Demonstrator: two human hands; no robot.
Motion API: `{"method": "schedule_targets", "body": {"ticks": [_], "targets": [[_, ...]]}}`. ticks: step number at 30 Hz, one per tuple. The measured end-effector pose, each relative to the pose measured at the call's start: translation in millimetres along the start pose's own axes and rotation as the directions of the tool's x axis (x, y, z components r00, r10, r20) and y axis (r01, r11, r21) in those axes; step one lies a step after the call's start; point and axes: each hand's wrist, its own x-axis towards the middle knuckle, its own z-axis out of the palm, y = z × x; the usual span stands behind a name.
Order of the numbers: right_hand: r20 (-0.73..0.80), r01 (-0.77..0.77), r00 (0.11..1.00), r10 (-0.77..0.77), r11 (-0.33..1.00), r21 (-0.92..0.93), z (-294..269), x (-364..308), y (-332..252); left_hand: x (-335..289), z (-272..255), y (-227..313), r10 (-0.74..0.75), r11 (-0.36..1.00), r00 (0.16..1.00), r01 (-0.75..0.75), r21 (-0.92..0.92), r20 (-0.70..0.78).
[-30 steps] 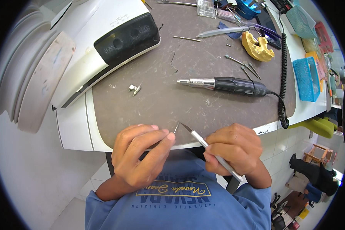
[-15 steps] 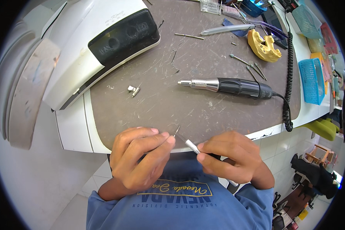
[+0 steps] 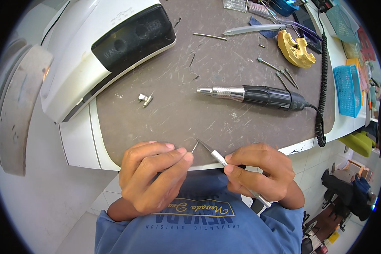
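Note:
Between its thumb and fingertips my left hand [image 3: 152, 178] pinches a thin metal bur [image 3: 195, 146], its narrow end pointing up and away. My right hand [image 3: 262, 171] grips a silver craft knife [image 3: 218, 157] with a knurled collar; the handle's tail shows below the palm. The blade's tip meets the bur near its end, though whether they touch is too small to tell. Both hands are at the table's front edge, above my lap. Beyond them lies a black and silver rotary handpiece [image 3: 254, 96], tip to the left. Small metal pieces [image 3: 145, 100] sit at the left.
A white machine [image 3: 78, 63] with a dark window fills the left back. At the right back are a yellow dental model [image 3: 294, 50], several loose burs [image 3: 269, 64] and a translucent tube [image 3: 254, 28]. A coiled black cord [image 3: 321, 93] runs along the right edge, beside a blue basket [image 3: 347, 91].
The knife in my right hand has shifted slightly, showing its blade more clearly, its tip by the bur's end. My left hand has barely moved. The whole view has shifted a little.

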Motion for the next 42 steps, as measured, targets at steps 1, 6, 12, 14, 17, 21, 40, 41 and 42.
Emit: {"method": "schedule_targets", "body": {"ticks": [1, 6, 12, 14, 17, 21, 40, 41, 42], "targets": [[-0.008, 0.019, 1.000, -0.019, 1.000, 0.010, 1.3, -0.6, 1.1, 0.2, 0.1, 0.2, -0.001, 1.000, 1.000, 0.001, 0.000, 0.003], [0.031, -0.002, 1.000, 0.001, 1.000, 0.024, -2.1, -0.2, 0.9, 0.9, -1.3, 1.0, -0.004, 1.000, 1.000, 0.004, 0.008, 0.017], [0.084, -0.034, 0.996, 0.032, 0.999, 0.031, -8.1, 3.8, -0.2, 3.3, -3.6, 2.0, 0.002, 1.000, 0.999, -0.002, 0.003, 0.043], [0.063, -0.051, 0.997, 0.047, 0.996, 0.070, -7.5, 3.6, -0.1, 4.0, -3.8, 1.7, 0.009, 1.000, 0.999, -0.009, 0.000, 0.050], [0.088, -0.062, 0.995, 0.055, 0.996, 0.071, -9.1, 3.4, -0.3, 3.0, -3.3, 1.2, 0.007, 1.000, 0.999, -0.007, -0.011, 0.044], [0.097, -0.083, 0.992, 0.077, 0.995, 0.062, -12.1, 2.1, -1.1, 4.1, -4.3, 0.8, 0.015, 1.000, 0.999, -0.015, 0.000, 0.052], [0.054, -0.114, 0.992, 0.111, 0.991, 0.064, -10.5, 3.0, -3.3, 3.1, -4.3, 0.7, 0.015, 1.000, 0.999, -0.015, -0.010, 0.044], [0.046, -0.103, 0.994, 0.099, 0.991, 0.082, -8.4, 3.3, -3.5, 3.1, -4.2, 0.8, 0.014, 1.000, 0.999, -0.013, -0.013, 0.044], [0.037, -0.091, 0.995, 0.088, 0.991, 0.099, -7.3, 3.4, -3.7, 3.3, -4.1, 0.9, 0.015, 1.000, 0.999, -0.014, -0.013, 0.043]]}}
